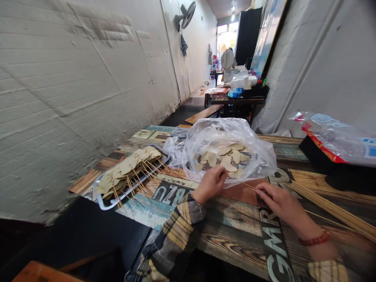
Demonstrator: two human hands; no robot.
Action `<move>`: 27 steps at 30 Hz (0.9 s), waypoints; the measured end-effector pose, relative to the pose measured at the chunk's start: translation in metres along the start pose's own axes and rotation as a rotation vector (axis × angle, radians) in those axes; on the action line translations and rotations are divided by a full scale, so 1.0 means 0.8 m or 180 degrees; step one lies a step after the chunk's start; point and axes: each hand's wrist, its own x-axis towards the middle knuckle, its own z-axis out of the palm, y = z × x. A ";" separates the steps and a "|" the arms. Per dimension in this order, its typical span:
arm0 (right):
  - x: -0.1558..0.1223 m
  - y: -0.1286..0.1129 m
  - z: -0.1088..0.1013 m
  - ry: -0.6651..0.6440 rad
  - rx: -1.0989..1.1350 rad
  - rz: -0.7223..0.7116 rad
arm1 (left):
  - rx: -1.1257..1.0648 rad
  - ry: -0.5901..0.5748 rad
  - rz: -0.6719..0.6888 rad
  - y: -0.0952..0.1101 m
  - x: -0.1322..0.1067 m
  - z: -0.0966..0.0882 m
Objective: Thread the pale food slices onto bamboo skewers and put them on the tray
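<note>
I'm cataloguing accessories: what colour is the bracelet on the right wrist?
Red; the bracelet shows in the head view.

Daylight comes from the far doorway (225, 40), which is overexposed almost to white, and a small ceiling lamp (233, 18) glows above. The white brick wall (67, 98) looks greyish and rather dim. On the clear plastic bag (226, 131) there is soft glare. The lower left is deep in shadow. Toward the edges, the wide lens stretches shapes.
</note>
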 end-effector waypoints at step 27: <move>0.063 -0.061 -0.018 0.1524 0.3084 0.0639 | -0.2052 0.0250 -0.1108 -0.016 0.006 0.015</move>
